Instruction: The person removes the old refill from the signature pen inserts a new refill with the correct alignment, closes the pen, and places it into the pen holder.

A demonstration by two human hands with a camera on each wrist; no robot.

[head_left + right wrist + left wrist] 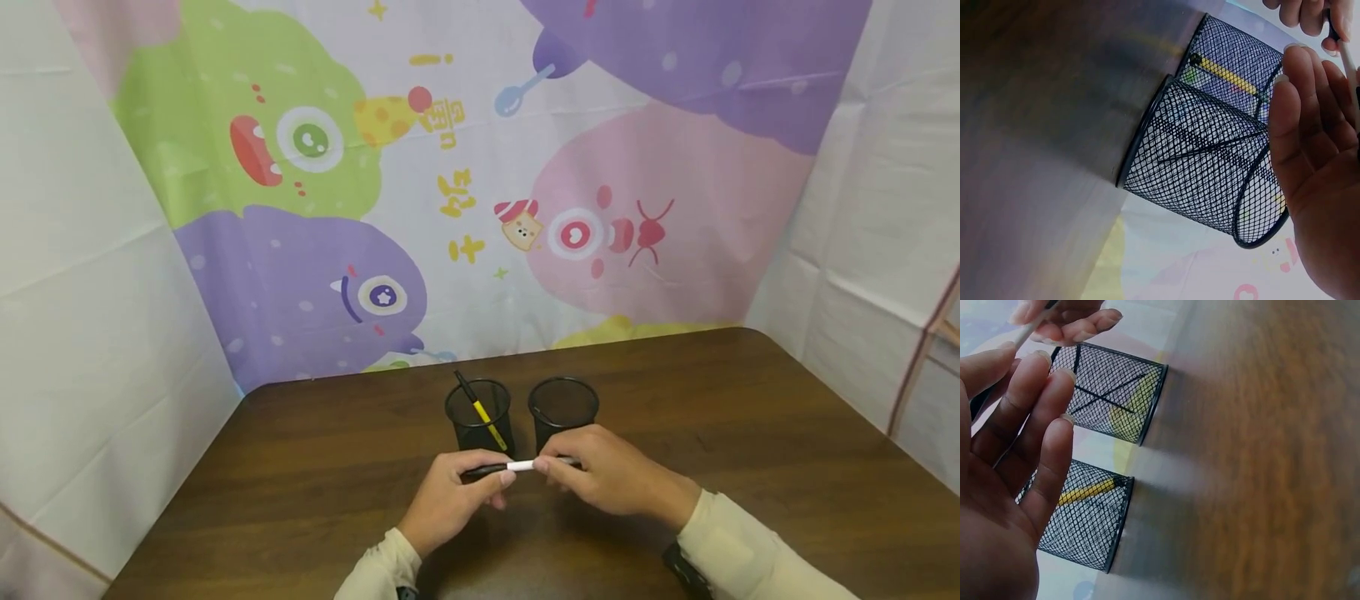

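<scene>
1. Left hand (1007,500) is right up close, thumb and fingertips pinching a white-and-black pen (1025,336), the other fingers kinda spread out.
2. Right hand (1075,315) is just off to the right, gripping the same pen farther along.
3. Farther back on the left there's a black mesh cup (1085,528) with a yellow pen (1088,490) leaning inside, dark end down. Left hand blocks part of it.
4. Right of that, small gap between, a second mesh cup (1110,375). Two thin dark lines (1116,405) cross in it, can't tell what they are.
5. Both cups stand on a brown table (1260,456), pale backdrop (1141,325) on the far side.
</scene>
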